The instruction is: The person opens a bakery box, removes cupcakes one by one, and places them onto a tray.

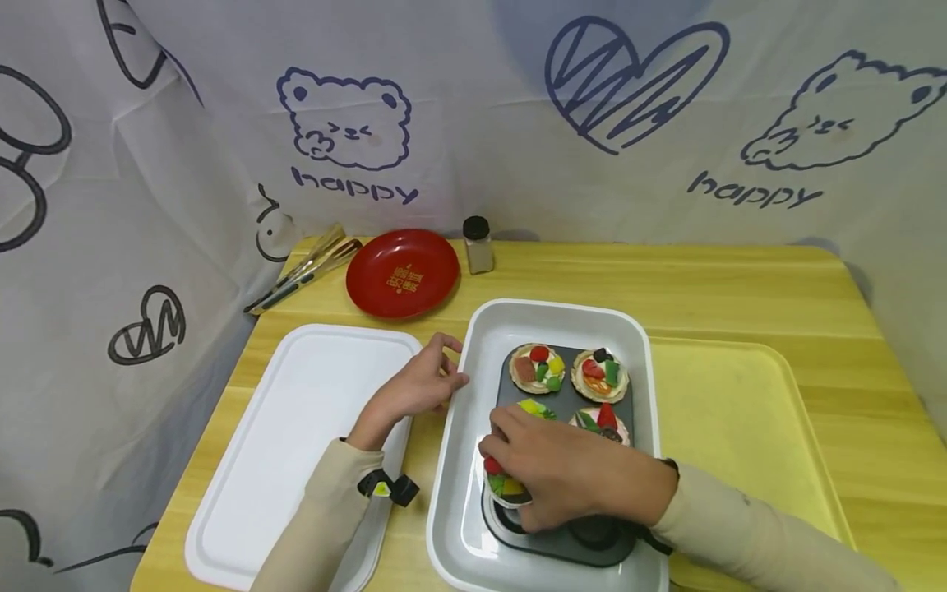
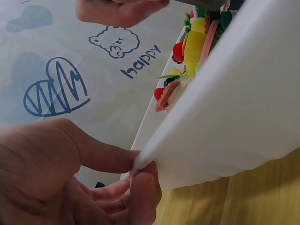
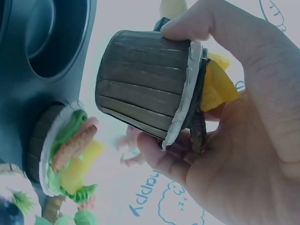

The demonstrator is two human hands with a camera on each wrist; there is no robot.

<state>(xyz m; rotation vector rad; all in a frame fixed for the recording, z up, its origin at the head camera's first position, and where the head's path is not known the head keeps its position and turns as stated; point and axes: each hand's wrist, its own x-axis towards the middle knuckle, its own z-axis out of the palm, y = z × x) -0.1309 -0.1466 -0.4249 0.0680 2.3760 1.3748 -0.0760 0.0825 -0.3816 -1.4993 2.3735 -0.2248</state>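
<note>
My left hand point(image 1: 420, 380) pinches the left rim of a deep white tray point(image 1: 441, 501) between thumb and fingers, as the left wrist view shows up close. A dark muffin tin point(image 1: 543, 547) lies in that tray. My right hand point(image 1: 562, 464) grips a cupcake point(image 3: 140, 79) with a brown pleated cup and white rim, tilted on its side in the right wrist view, with yellow and dark pieces on top. The cupcake is over the tin's near left hollow. Other topped cakes sit in the tin, including a fruit tart point(image 1: 538, 368) at the far left; my right hand partly covers the middle row.
A flat white tray point(image 1: 296, 444) lies to the left, and a yellow mat point(image 1: 728, 411) to the right. Along the back stand a red plate point(image 1: 403, 274), tongs point(image 1: 303, 271) and a black-capped shaker point(image 1: 478, 245). A printed cloth point(image 1: 473, 107) hangs behind the table.
</note>
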